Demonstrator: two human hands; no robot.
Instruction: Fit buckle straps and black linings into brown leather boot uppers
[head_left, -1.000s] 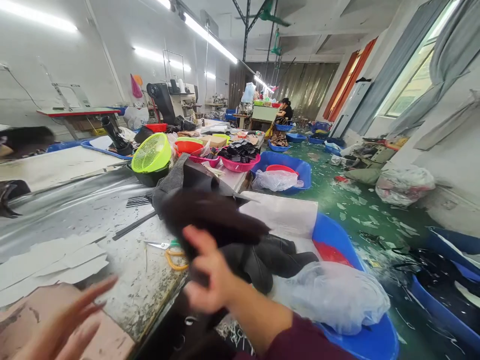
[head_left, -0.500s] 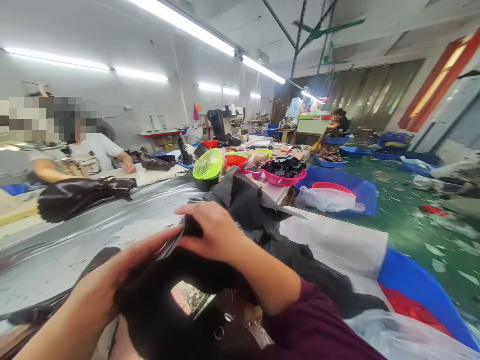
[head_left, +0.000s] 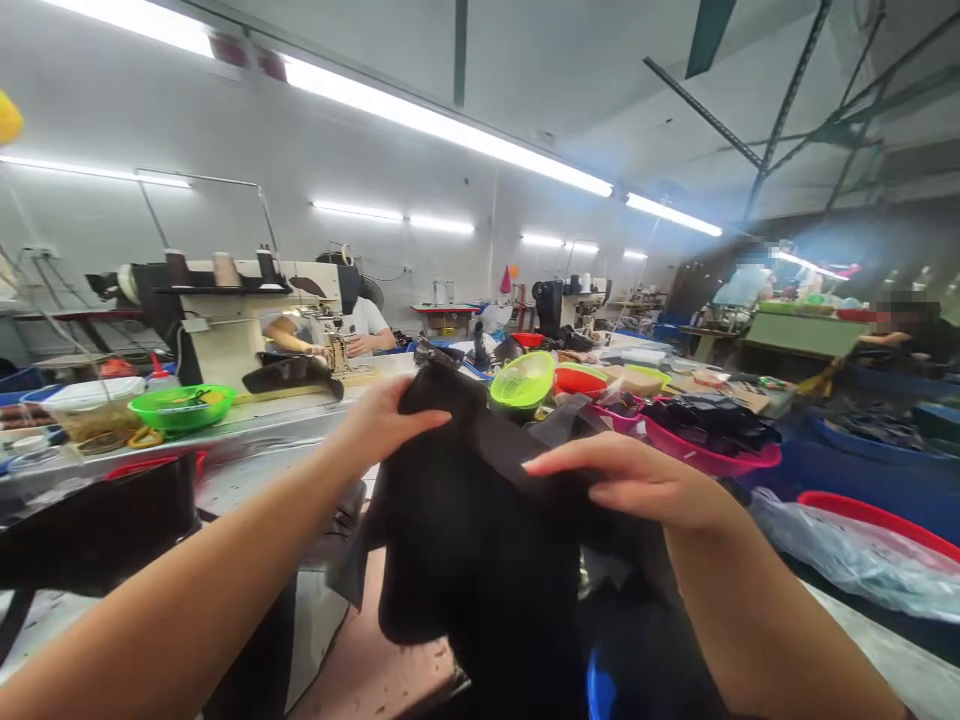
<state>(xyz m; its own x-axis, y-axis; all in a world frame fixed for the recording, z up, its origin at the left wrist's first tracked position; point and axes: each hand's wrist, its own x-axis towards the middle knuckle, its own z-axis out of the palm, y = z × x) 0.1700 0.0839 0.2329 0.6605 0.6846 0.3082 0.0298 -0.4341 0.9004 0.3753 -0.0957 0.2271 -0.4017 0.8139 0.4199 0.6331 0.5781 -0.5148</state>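
Observation:
A large black leather-like piece [head_left: 480, 540] hangs in front of me, with a dark grey strip [head_left: 510, 445] along its upper part. My left hand [head_left: 386, 425] grips its upper left corner, thumb across the near face and the other fingers behind. On the right, my right hand [head_left: 637, 475] has thumb and forefinger closed on the strip's edge. Most of the piece's lower end merges into dark shadow. Left of it, another dark leather piece [head_left: 105, 520] lies over the bench.
A sewing machine [head_left: 255, 310] stands at back left, with a co-worker [head_left: 367, 325] behind it. Near it are a green basket [head_left: 184, 408] and a lidded tub [head_left: 97, 405]. Ahead sit a lime basket [head_left: 523, 380] and a pink basin [head_left: 705, 450] of black pieces.
The view has swung left. Both hands were close together at the piece's top edge; now they are apart, with the piece spread between them and the grey strip showing.

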